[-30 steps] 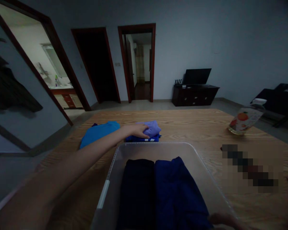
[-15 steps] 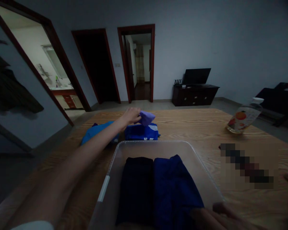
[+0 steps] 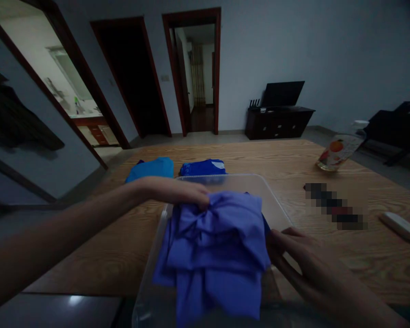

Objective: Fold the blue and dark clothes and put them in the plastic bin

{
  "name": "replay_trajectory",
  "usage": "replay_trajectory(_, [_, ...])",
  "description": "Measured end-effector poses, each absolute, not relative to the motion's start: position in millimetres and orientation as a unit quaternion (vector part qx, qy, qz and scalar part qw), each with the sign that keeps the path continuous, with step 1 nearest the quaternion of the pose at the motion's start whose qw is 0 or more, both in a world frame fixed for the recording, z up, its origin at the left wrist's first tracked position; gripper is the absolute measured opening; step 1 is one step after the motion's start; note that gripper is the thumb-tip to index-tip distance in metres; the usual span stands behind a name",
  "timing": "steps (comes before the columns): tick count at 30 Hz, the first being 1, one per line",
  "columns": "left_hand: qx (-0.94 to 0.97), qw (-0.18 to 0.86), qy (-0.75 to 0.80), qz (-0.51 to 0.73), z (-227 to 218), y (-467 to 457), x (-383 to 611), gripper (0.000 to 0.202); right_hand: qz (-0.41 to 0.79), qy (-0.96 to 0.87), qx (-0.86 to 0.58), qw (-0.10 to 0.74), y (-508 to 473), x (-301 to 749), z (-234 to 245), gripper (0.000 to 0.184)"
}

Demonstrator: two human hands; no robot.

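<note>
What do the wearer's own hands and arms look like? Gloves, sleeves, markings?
Ungloved human left hand and right hand, slender fingers. Tapering left forearm: no sleeve, cable or marking in view. Right wrist: no cuff or watch visible. Rings can't be ruled out; some fingers are hidden or blurred.

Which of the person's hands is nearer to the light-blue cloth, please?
Left: the left hand holds the purple cloth, right of the light-blue cloth and nearer the camera; the right hand is farther right, beside the purple cloth.

No legible text, bottle label (image 3: pixel 340 148) — too blurred to read
</note>
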State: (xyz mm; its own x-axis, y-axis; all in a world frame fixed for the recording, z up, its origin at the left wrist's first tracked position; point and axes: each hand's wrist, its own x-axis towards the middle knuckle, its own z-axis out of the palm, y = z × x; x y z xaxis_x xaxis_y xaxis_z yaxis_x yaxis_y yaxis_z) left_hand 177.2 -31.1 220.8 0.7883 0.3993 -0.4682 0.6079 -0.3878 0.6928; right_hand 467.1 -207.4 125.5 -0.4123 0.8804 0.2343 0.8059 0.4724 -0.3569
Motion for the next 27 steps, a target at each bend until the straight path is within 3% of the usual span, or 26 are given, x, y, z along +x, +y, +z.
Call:
replay_trajectory(3, [0.747,0.532,0.269,-0.295,170,-57,186,0.023,0.083,-0.844,-0.499,0.175,-207,467,122,0.02])
replay_trajectory(7, [0.8,0.346,0.26,-0.414,138,-78,195,0.019,0.07,-0.854,-0.496,0.14,-206,466,120,0.022])
replay_trajectory(10, [0.841,0.201,0.282,-0.416,133,-95,198,0.036,0.073,-0.856,-0.497,0.124,-206,466,120,0.024])
replay_trajectory(15, [0.891,0.064,0.328,-0.308,129,-128,199,0.026,0.08,-0.863,-0.48,0.137,-206,464,127,0.021])
replay_trajectory(17, [0.901,0.03,0.342,-0.266,133,-141,198,0.037,0.079,-0.866,-0.471,0.15,-205,462,129,0.021])
replay_trajectory(27, [0.883,0.178,0.283,-0.329,136,-139,194,0.082,0.018,-0.878,-0.431,0.208,-199,465,121,0.014])
